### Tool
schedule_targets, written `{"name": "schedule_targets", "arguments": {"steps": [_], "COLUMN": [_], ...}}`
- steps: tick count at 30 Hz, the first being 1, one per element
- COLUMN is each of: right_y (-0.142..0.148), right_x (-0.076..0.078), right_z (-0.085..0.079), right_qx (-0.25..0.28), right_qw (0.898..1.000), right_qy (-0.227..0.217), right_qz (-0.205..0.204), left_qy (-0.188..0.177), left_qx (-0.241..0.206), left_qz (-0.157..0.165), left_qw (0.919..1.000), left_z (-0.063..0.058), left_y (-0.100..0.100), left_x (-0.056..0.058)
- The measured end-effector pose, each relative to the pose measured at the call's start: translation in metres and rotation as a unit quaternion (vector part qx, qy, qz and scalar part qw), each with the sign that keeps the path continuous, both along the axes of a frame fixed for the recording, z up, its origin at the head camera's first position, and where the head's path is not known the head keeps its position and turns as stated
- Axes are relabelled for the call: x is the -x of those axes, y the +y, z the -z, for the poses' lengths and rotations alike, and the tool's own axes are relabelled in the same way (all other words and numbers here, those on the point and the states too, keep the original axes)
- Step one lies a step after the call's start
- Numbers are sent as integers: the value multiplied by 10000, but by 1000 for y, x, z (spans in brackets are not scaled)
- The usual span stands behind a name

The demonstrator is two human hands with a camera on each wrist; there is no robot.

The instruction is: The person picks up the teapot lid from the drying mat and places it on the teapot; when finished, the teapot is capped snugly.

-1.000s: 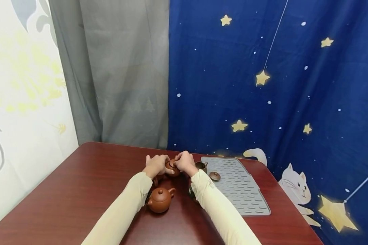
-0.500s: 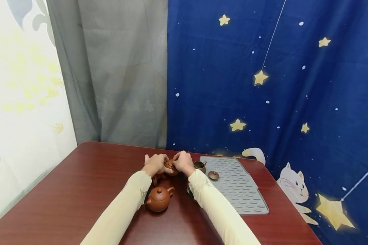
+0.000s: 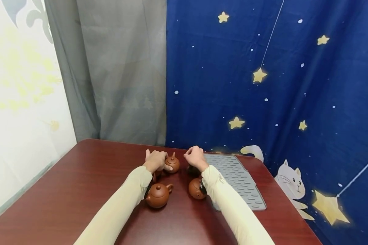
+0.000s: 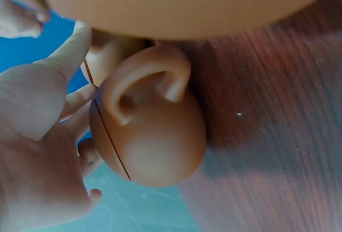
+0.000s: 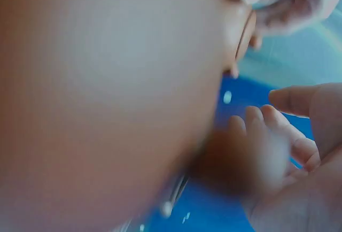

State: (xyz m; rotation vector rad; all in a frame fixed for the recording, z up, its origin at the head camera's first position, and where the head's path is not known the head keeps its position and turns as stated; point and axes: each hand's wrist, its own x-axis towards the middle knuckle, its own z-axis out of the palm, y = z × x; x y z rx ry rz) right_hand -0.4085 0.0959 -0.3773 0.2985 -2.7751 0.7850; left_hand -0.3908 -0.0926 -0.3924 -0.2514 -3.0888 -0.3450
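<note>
My left hand [image 3: 155, 160] grips a small reddish-brown clay teapot [image 3: 172, 164] from its left side, thumb in front; the teapot's lid is on. In the left wrist view another lidded teapot [image 4: 155, 136] sits under this hand, its loop handle toward the camera. My right hand [image 3: 195, 157] hovers right of the gripped teapot with loosely bent fingers and nothing between them, also seen in the right wrist view. Below it a dark brown pot [image 3: 192, 170] is mostly hidden. A further teapot [image 3: 197, 189] stands by my right wrist, large and blurred in the right wrist view.
One more lidded teapot [image 3: 158, 196] stands on the dark red table [image 3: 95, 190] beside my left forearm. A grey ridged mat [image 3: 240, 183] lies on the right, partly covered by my right sleeve. Curtains [image 3: 208, 85] hang behind the table's far edge.
My right hand has left the lid of the gripped teapot and moved right, over the dark pot. The small brown lid on the mat is now hidden. My left hand stays put.
</note>
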Motion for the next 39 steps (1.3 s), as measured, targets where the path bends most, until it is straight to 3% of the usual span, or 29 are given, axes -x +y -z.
{"name": "schedule_targets", "arguments": {"steps": [8, 17, 25, 32, 39], "right_y": [44, 80, 96, 108, 112], "right_x": [0, -1, -3, -2, -5], "right_z": [-11, 2, 7, 15, 24], "right_qx": [5, -187, -121, -201, -79], "right_qw": [9999, 9989, 9988, 9984, 9978], "right_qy": [68, -219, -209, -306, -521], "right_qz": [92, 364, 434, 426, 400], "left_qy": [-64, -242, -108, 70, 358], "left_qx": [396, 469, 425, 51, -180], "left_qz": [98, 214, 415, 129, 30], "left_qw": [9991, 9984, 9982, 9999, 9992], "left_z": [-3, -13, -29, -20, -6], "left_y": [3, 20, 49, 83, 102], "left_x": [3, -3, -14, -16, -17]}}
